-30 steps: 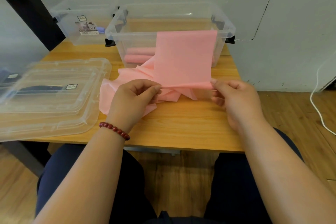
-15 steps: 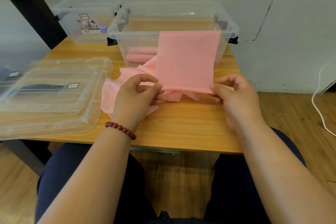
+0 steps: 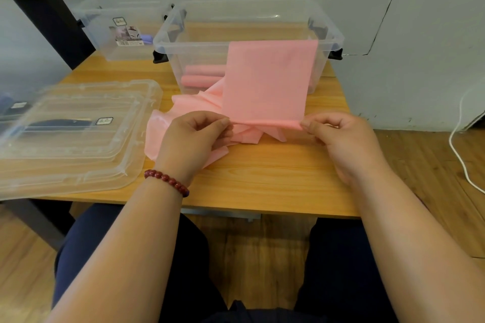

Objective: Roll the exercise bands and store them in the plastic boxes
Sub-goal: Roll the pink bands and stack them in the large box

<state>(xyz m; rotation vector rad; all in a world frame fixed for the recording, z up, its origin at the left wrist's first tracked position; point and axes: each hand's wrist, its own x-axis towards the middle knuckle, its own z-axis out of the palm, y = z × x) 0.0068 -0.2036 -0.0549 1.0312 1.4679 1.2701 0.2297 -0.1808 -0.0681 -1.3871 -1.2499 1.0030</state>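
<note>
Just in front of the large clear box (image 3: 168, 42), over the wooden table (image 3: 262, 181), both hands hold the near end of a pink exercise band (image 3: 265, 81). The left hand (image 3: 194, 139) pinches one corner of that end between thumb and curled fingers. The right hand (image 3: 341, 139) pinches the other corner the same way, with a thin first turn of the roll stretched between them. The flat part of the band runs up across the box's front wall to about its rim; whether it hangs over the rim I cannot tell. The rest lies crumpled on the table in front of the box, toward its left. Inside the box, at its left end, two rolled pink bands (image 3: 203, 76) lie side by side, so part of the job looks done. This band seems barely started, with nearly its whole length left to wind before it goes in. Left of the box are a smaller clear box (image 3: 110, 23) and stacked clear lids (image 3: 78, 139).
</note>
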